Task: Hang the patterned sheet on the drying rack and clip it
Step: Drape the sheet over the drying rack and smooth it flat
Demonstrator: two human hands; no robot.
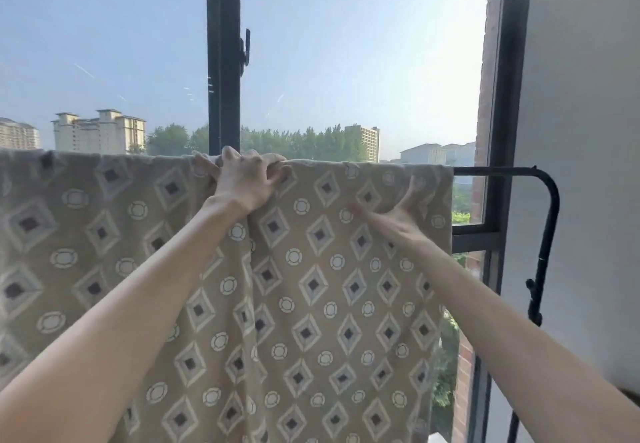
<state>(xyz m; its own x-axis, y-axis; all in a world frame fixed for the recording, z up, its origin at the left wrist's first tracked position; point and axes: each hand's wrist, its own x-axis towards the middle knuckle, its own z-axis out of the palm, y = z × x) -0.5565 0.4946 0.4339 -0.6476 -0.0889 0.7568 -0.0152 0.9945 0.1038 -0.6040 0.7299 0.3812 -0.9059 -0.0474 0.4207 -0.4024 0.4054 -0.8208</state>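
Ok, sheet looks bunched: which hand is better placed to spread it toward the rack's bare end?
Likely the right hand: open on the sheet beside that end; left hand grips mid-bar.

Your left hand (246, 183) grips the top fold of the patterned sheet (311, 304) where it drapes over the top bar of the black drying rack (550, 200), fingers curled over the edge. Your right hand (398, 217) lies lower, near the sheet's right edge, fingers spread against the cloth. Behind the rack is a dark-framed window (223, 62) showing sky, trees and buildings.
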